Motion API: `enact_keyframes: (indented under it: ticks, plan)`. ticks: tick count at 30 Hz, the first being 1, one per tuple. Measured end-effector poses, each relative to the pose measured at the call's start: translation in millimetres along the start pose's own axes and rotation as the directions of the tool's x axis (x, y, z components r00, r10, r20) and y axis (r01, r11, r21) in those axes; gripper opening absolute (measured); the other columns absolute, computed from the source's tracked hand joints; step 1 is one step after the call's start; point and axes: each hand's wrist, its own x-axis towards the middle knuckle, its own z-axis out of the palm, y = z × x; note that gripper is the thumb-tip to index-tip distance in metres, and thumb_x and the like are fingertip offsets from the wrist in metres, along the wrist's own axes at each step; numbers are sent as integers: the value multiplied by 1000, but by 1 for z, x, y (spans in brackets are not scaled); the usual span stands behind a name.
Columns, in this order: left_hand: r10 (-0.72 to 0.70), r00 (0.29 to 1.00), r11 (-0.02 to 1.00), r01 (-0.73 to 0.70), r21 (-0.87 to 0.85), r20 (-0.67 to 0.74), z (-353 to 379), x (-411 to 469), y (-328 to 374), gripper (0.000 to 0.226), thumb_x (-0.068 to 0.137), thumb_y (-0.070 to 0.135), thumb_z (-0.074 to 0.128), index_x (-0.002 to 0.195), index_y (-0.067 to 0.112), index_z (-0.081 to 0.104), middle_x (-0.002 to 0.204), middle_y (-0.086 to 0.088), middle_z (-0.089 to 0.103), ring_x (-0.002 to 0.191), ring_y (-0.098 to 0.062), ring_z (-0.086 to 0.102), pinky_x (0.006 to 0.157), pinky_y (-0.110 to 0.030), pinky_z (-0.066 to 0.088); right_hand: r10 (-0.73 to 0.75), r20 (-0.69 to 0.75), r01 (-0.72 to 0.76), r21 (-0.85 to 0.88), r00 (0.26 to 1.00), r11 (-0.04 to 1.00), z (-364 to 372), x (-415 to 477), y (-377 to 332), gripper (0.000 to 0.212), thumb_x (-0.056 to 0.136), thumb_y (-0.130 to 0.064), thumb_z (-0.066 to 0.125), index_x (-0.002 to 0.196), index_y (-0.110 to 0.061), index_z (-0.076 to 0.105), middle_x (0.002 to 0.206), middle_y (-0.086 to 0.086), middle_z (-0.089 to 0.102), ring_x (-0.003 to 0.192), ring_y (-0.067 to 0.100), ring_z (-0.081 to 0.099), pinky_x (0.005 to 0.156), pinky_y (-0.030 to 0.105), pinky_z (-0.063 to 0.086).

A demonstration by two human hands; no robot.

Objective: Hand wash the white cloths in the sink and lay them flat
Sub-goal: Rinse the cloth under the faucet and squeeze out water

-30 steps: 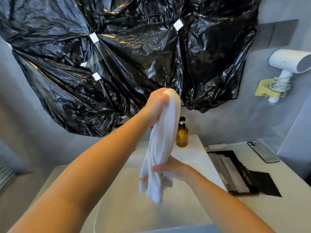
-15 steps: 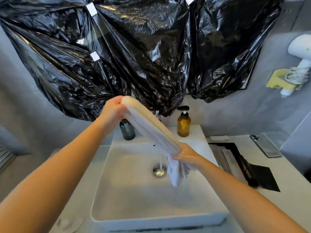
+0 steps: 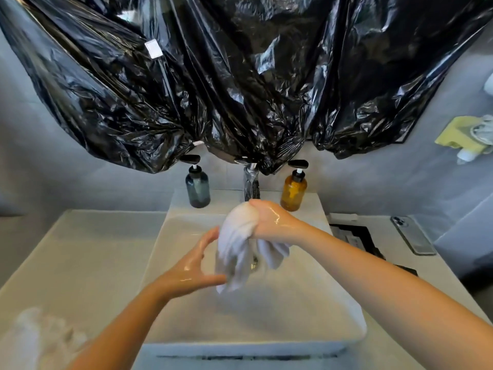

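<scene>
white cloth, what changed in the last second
The left hand let go of the upper end of the white cloth and dropped low, open beside its hanging part. The right hand keeps its grip, now higher. The cloth came down over the sink. The amber bottle stayed put.

I record one white cloth (image 3: 240, 247) at centre frame: wet, bunched into a rounded wad at the top, with loose folds trailing below. It hangs over the sink (image 3: 293, 311), in front of the drain. The right hand (image 3: 272, 222) grips the wad. The left hand (image 3: 190, 268) is spread beside it, thumb touching the lower end. The sink is white and rectangular, at lower centre. I cannot identify the blurred white mass (image 3: 34, 340) at lower left.
</scene>
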Motion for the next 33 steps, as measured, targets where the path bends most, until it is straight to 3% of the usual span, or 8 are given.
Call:
enact_keyframes:
  ticks: [5, 8, 13, 16, 19, 24, 29, 33]
  plan:
    - [182, 958, 932, -240, -272, -224, 24, 39, 50, 74, 75, 21, 83, 138, 35, 45, 136, 20, 52, 125, 6, 50, 91, -6, 42, -33, 31, 30, 88, 999, 996, -29, -10, -22, 36, 90, -9, 69, 81, -35, 45, 87, -5, 52, 83, 11, 49, 67, 16, 40]
    - [41, 950, 811, -213, -545, -310, 35, 53, 55, 48, 62, 40, 72, 108, 27, 65, 106, 7, 72, 104, -16, 66, 86, -27, 55, -2, -34, 12, 309, 999, 951, -42, -27, -5, 22, 89, -7, 70, 104, -17, 57, 91, -3, 59, 82, 10, 55, 71, 12, 45]
    - [-213, 948, 426, -128, -896, -237, 53, 76, 38, 79, 54, 41, 70, 117, -5, 59, 113, -30, 62, 102, -36, 62, 96, -52, 47, 161, 42, -140, 731, 986, 668, 16, -44, 49, 50, 84, -22, 81, 126, -32, 54, 119, 6, 67, 107, 19, 67, 95, 37, 56]
    - [-374, 923, 301, 26, -953, -92, 71, 88, 22, 80, 52, 45, 75, 116, -2, 63, 119, -38, 58, 102, -43, 63, 99, -55, 46, 151, 110, -164, 893, 982, 420, 65, -46, 62, 60, 79, -24, 80, 131, -39, 55, 110, -4, 74, 97, 10, 71, 82, 30, 57]
    - [-414, 901, 422, 63, -904, -131, 82, 95, 8, 71, 67, 47, 72, 118, -2, 61, 120, -34, 61, 105, -48, 64, 97, -62, 48, 131, 134, -162, 959, 982, 233, 98, -36, 64, 57, 91, -3, 69, 134, -34, 52, 106, -8, 76, 97, 9, 73, 74, 25, 57]
    - [-167, 947, 730, -69, -680, -274, 84, 103, -6, 58, 82, 48, 65, 128, 15, 51, 115, -7, 65, 99, -18, 70, 78, -36, 59, 93, 158, -158, 987, 983, -11, 115, -9, 81, 62, 76, -12, 74, 134, -20, 52, 112, 5, 74, 103, 19, 72, 77, 30, 59]
    - [-236, 844, 822, -91, -562, -481, 88, 131, -9, 26, 99, 22, 51, 86, 0, 56, 77, -17, 57, 66, -19, 57, 60, -34, 47, 75, 56, -74, 959, 996, 272, 125, 0, 74, 79, 69, -15, 83, 135, -31, 43, 119, 4, 63, 101, 4, 69, 75, 23, 58]
    - [-309, 930, 698, 80, -712, -199, 87, 132, -20, 82, 82, 69, 60, 134, 9, 38, 120, -14, 57, 101, -22, 65, 84, -40, 55, 161, 89, -130, 954, 983, 270, 132, 6, 81, 90, 70, -8, 83, 144, -37, 40, 125, 4, 66, 97, 7, 71, 72, 31, 59]
